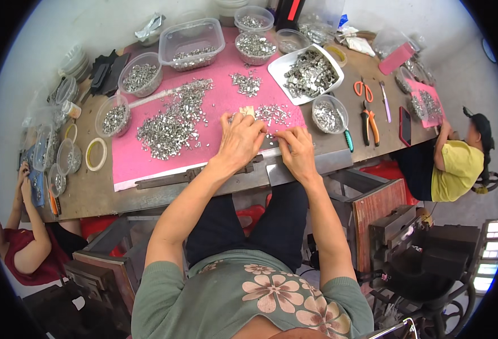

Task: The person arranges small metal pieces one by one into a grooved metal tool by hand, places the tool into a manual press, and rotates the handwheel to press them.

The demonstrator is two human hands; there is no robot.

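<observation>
Both hands work at the near edge of the pink mat (pixel 147 158), which covers the middle of the table (pixel 91 195). The left hand (pixel 240 141) lies curled, knuckles up, its fingertips pressed into a small scatter of metal bits (pixel 271 114); a pale piece (pixel 248 111) shows just beyond its fingers, touching them. The right hand (pixel 297 148) sits just beside it, fingers bent and pinched together at the mat's edge, seemingly on one or two bits, though what it holds is too small to tell.

A slip looks likely here: the bits are tiny and loose, lying close to the mat's near edge, so a sweep of either hand could push some off onto the bare table or down past its front edge. The big pile (pixel 172 118) to the left lies close enough to get mixed in.

The palms and fingertips are hidden under the backs of the hands. The bits' shape is unclear. The white tray (pixel 280 65) and tubs at the far edge hold similar metal.
</observation>
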